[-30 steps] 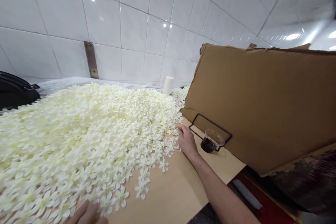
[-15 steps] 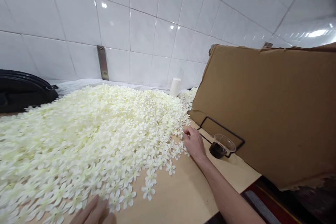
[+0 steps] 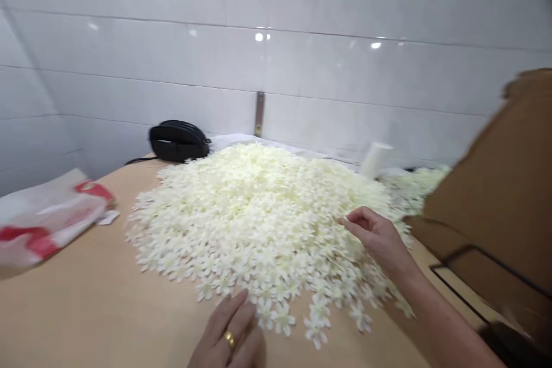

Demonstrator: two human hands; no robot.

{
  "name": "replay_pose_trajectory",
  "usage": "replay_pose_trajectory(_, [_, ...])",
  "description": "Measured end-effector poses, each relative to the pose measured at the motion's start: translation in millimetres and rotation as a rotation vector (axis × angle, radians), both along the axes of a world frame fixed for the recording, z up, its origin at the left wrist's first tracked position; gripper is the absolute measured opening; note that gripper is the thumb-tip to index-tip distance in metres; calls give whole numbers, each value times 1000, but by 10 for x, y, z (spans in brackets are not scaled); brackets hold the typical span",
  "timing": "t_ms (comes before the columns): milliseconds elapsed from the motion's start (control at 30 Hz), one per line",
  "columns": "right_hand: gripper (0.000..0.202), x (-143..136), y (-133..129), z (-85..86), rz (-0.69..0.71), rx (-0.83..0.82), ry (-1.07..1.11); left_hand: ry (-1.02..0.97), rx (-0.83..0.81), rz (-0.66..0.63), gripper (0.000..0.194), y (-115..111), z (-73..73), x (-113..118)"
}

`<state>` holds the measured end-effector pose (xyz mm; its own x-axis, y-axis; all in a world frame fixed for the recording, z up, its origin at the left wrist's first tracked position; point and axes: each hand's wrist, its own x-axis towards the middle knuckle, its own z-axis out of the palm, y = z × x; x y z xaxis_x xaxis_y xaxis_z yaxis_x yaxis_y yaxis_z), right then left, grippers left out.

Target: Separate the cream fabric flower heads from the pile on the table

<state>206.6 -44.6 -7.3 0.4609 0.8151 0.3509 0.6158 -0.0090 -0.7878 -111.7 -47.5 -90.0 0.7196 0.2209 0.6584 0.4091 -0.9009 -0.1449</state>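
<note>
A broad heap of white, yellow-tinted artificial flowers [image 3: 259, 201] covers the middle of the tan tabletop [image 3: 107, 310]. Over the right part of the heap is my right hand [image 3: 379, 238], its thumb and forefinger brought toward each other; whether something small is between them is too blurred to tell. My left hand [image 3: 230, 330], with a gold ring, lies at the heap's near edge, its fingers spread a little and pointing at the loose flowers. Nothing shows in its grasp.
A black bag [image 3: 179, 141] stands behind the heap at the left, and a red and white plastic bag [image 3: 56, 213] lies far left. A white cone [image 3: 375, 160] stands at the back. Cardboard [image 3: 500, 201] and a black wire frame [image 3: 474, 247] are at the right.
The view has turned left, bringing the plastic bag into sight. My right hand has lifted from beside the wire frame to over the flowers. More of my left hand shows.
</note>
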Motion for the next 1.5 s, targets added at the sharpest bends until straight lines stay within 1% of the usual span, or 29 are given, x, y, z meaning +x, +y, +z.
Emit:
replay_pose_trajectory(67, [21,-194,113,120,97,-54,-16,-158,-48,5,15,-7,124,47])
replay_pose_trajectory(100, [21,-296,159,179,139,-67,-32,-232,-81,-31,16,-1,197,67])
replay_pose_trajectory(167, [19,-493,236,285,220,-61,-64,-304,-273,-88,16,25,384,105])
replay_pose_trajectory(200, [19,-583,268,328,258,-51,-73,-311,-431,-88,16,47,496,132])
replay_pose_trajectory(233, [19,-661,294,363,294,-43,-78,-349,-591,-46,18,77,615,171])
replay_pose_trajectory(333, [22,-815,344,414,395,-32,-94,-512,-1039,135,23,228,944,389])
replay_pose_trajectory(400, [24,-837,371,407,438,-22,-112,-650,-1336,99,27,383,1084,593])
replay_pose_trajectory(433, [26,-825,389,396,440,-16,-117,-709,-1461,31,26,469,1123,695])
replay_pose_trajectory(467, [28,-803,410,382,429,-15,-117,-741,-1530,-59,20,550,1143,790])
replay_pose_trajectory(533, [33,-741,453,358,383,-16,-94,-819,-1592,-159,10,675,1140,948])
replay_pose_trajectory(567, [36,-709,472,348,367,-20,-73,-855,-1619,-195,9,713,1126,1007])
replay_pose_trajectory(600, [38,-682,487,340,365,-23,-46,-890,-1650,-220,10,737,1108,1052])
replay_pose_trajectory(667, [38,-646,510,326,403,-37,10,-943,-1714,-258,17,758,1067,1103])
replay_pose_trajectory(767, [34,-652,538,294,515,-82,95,-989,-1751,-280,26,779,1002,1110])
replay_pose_trajectory(833, [32,-685,552,263,562,-102,146,-1010,-1766,-300,31,797,956,1098])
replay_pose_trajectory(900, [29,-728,562,228,562,-103,175,-1008,-1795,-343,36,809,912,1086])
replay_pose_trajectory(967, [26,-766,568,194,541,-109,171,-995,-1799,-374,37,810,874,1076])
replay_pose_trajectory(1100, [30,-805,565,167,559,-170,168,-1044,-1772,-320,31,793,838,1067])
replay_pose_trajectory(1167, [38,-805,558,185,587,-190,224,-1081,-1757,-305,28,791,839,1068])
replay_pose_trajectory(1233, [45,-795,554,216,599,-213,289,-1107,-1705,-297,24,803,843,1073])
replay_pose_trajectory(1333, [50,-776,564,238,559,-232,319,-1123,-1627,-261,15,830,838,1086])
replay_pose_trajectory(1433, [48,-756,592,179,525,-219,254,-1081,-1570,-209,8,846,808,1103])
replay_pose_trajectory(1500, [42,-741,621,107,480,-184,127,-1026,-1508,-158,5,852,781,1110])
